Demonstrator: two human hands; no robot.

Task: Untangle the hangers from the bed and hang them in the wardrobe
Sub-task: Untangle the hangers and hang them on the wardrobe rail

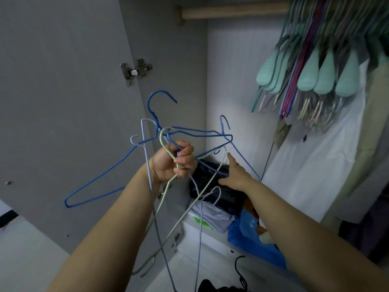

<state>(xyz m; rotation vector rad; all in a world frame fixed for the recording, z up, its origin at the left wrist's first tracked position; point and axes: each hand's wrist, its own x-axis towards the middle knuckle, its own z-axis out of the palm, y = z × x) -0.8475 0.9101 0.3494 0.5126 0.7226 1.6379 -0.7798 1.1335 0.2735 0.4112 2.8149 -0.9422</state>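
Your left hand fingers curl tight round a tangled bunch of blue, pale-blue and cream wire hangers | your right hand reaches with straight fingers, touching a blue wire just beyond them | wooden wardrobe rail above, mint plastic hangers hanging up-right.

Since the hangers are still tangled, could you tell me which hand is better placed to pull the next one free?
Probably the right hand: it is open, reaching toward the light blue wire hanger, while the left hand grips the tangled wire hangers.
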